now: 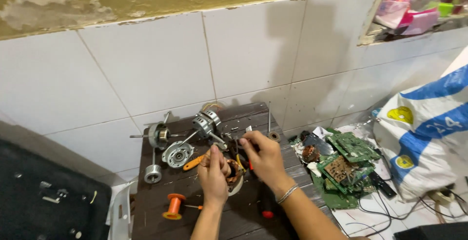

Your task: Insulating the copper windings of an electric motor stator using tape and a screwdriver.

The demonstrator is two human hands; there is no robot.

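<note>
Coil: a copper-wound stator [233,171] lies on the near middle of the wooden board [161,220], between both hands, where each can reach it.
Left hand: the left hand [213,172] is closed around the coil's left side, apparently to steady it.
Right hand: the right hand [263,157] is curled over the coil's far right edge; its fingers pinch narrowly at something there, but what they hold cannot be told. A bracelet [286,194] circles the wrist.
Tools: an orange-handled screwdriver [194,162] lies just left of the hands; a red-tipped tool [266,210] lies under the right forearm.
Spool: 1 orange spool [173,206] stands near the left forearm, at the board's near left.
Motor parts: a rotor on its shaft [207,123], 2 end caps [178,154] and a small wheel [153,173] are spread on the far left of the board, clear of the hands.
Scrap: green circuit boards [343,164] are heaped on the floor to the right, beside a white sack [429,133].
Wall: white tiles [161,59] rise behind the board.
</note>
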